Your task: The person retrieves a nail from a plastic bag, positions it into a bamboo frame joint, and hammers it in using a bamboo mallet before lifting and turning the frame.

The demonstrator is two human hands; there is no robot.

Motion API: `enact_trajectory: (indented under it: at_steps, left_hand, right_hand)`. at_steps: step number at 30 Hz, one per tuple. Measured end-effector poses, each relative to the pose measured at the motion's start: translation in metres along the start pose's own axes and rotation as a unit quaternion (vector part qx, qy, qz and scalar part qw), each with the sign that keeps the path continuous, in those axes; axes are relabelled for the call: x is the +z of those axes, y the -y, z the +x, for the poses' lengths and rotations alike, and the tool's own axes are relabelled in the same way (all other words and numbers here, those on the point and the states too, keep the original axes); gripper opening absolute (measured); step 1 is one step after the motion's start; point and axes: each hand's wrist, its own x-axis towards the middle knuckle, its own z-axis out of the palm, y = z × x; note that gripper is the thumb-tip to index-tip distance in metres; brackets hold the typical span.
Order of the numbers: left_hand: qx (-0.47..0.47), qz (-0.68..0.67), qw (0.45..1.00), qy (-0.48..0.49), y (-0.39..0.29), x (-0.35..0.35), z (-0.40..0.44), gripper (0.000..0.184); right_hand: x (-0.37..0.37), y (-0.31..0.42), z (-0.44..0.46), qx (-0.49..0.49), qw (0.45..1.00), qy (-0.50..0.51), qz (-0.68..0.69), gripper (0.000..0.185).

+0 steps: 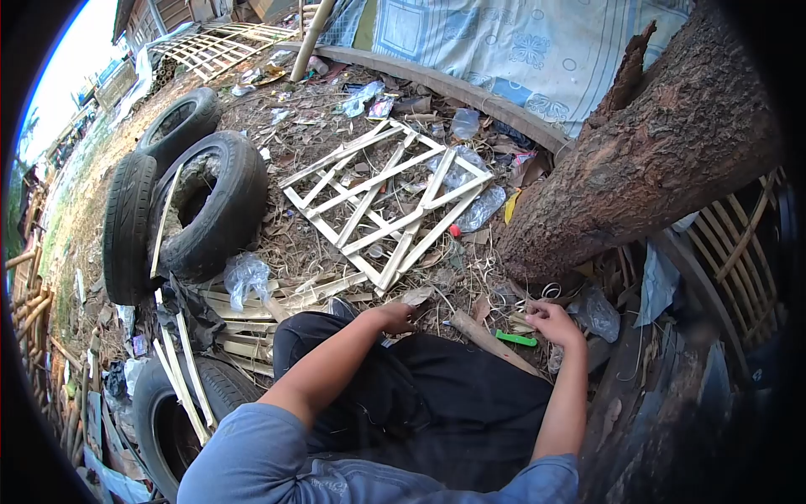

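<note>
My left hand point(393, 318) is above my left knee with its fingers curled. Whatever it may hold is hidden; a pale, flat, leaf-like piece point(417, 296) shows just beyond the fingertips. Over to the right, my right hand point(550, 322) is closed in a pinch beside short pale strips point(520, 320), and what sits between the fingers is too small to name. Just under that hand lies a bright green handle point(515, 338), close to a thick wooden stick point(487, 336). In front of my knees, a lattice frame of pale split-bamboo strips point(369, 225) lies flat on the ground.
Old tyres point(248, 206) stand and lie at left. Split bamboo strips point(252, 328) are heaped by my left leg. A tree trunk point(621, 168) leans at right, near a patterned blue sheet point(504, 50). Plastic bags point(596, 314), a red cap point(455, 230) and litter cover the ground.
</note>
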Motion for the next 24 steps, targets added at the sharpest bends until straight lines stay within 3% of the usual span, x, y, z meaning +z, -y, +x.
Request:
enact_trajectory:
  at_steps: [17, 20, 24]
  left_hand:
    - [-0.037, -0.012, 0.998, 0.053, -0.011, -0.01, -0.003, 0.061]
    - [-0.019, -0.023, 1.0, 0.0, -0.006, -0.001, 0.002, 0.052]
    - [-0.005, -0.021, 1.0, 0.007, -0.003, 0.001, 0.008, 0.051]
  right_hand:
    - [0.008, -0.019, 0.013, 0.064, 0.998, 0.025, -0.014, 0.057]
    - [0.011, -0.028, 0.02, 0.085, 0.996, 0.023, -0.025, 0.048]
    - [0.014, -0.022, 0.02, 0.091, 0.995, 0.023, -0.045, 0.05]
